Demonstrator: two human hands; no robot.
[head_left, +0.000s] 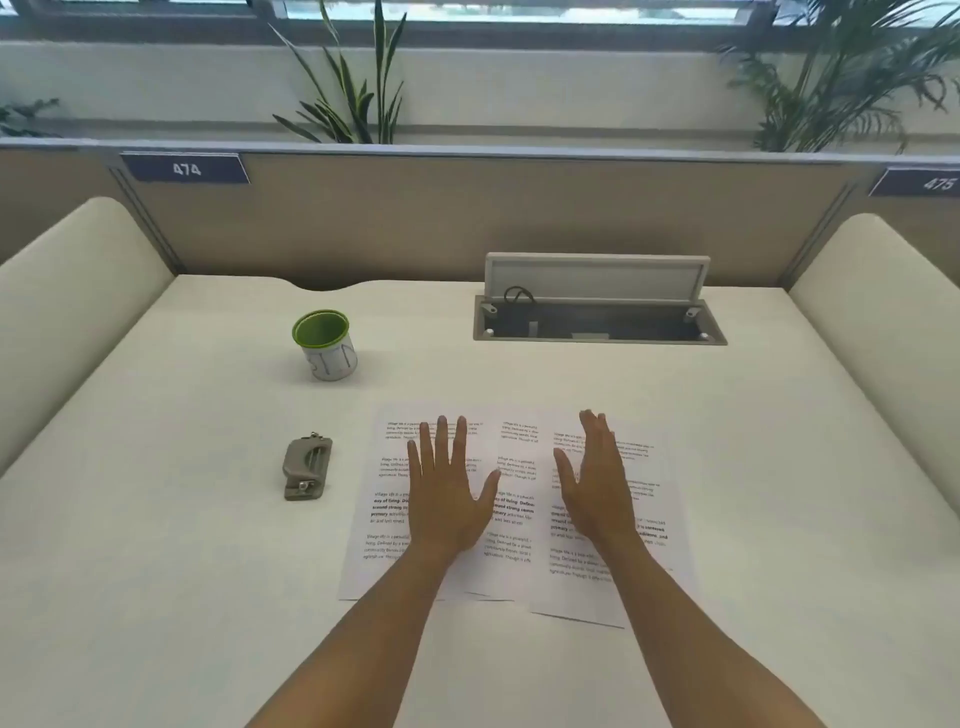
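Note:
Three printed paper sheets lie overlapping side by side on the white desk (156, 597): a left sheet (382, 499), a middle sheet (514, 499) and a right sheet (654, 525). My left hand (447, 493) is over the left sheet, palm down with fingers straight and spread. My right hand (597, 483) is over the right sheet with straight fingers, tilted onto its outer edge. Neither hand holds anything. Whether the palms touch the paper I cannot tell.
A grey hole punch (306, 467) lies left of the sheets. A white cup with a green rim (326, 344) stands behind it. An open cable hatch (597, 317) with its lid raised sits at the back right. Padded dividers flank the desk.

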